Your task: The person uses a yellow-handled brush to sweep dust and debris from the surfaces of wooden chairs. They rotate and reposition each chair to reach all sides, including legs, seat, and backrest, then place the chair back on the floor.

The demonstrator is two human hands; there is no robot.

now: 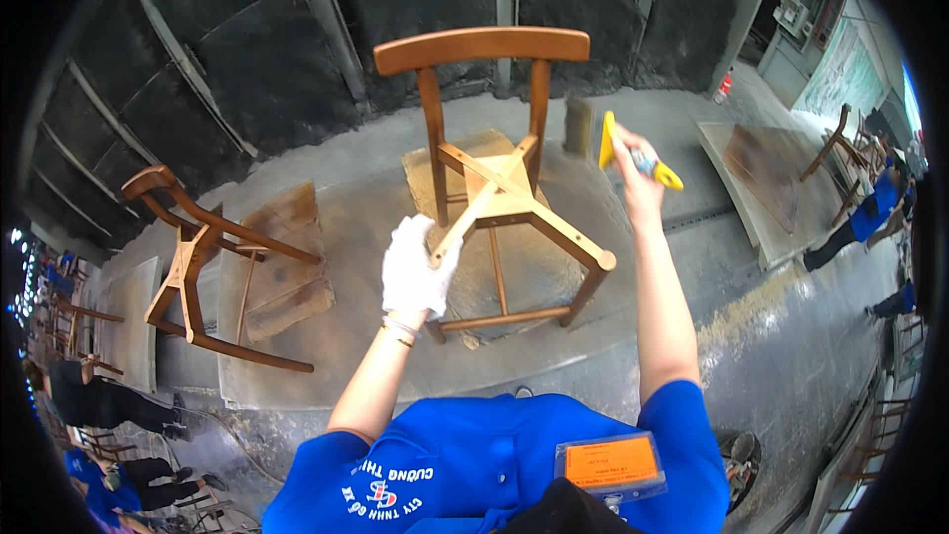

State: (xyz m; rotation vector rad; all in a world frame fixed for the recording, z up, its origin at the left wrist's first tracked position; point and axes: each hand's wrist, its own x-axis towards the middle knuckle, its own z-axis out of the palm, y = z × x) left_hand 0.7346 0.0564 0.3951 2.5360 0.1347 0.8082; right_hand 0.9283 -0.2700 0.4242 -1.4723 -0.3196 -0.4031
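Note:
In front of me an orange-brown wooden chair frame (481,47) stands upright, its seat opening crossed by X-shaped pale braces. My left hand (419,269), in a white glove, is closed around the near left corner of the seat frame. My right hand (638,170) is bare and raised to the right of the chair, apart from it. It grips a wide flat brush (608,140) with a yellow handle; the dark bristles point left toward the backrest and look blurred.
Under the chair lies a stained brown board (423,183) on a grey platform (366,356). A second chair frame (178,282) leans at the left. Dark wall panels (425,0) rise behind. Another platform (756,193) stands right, near a person in blue (875,206); more people are at lower left.

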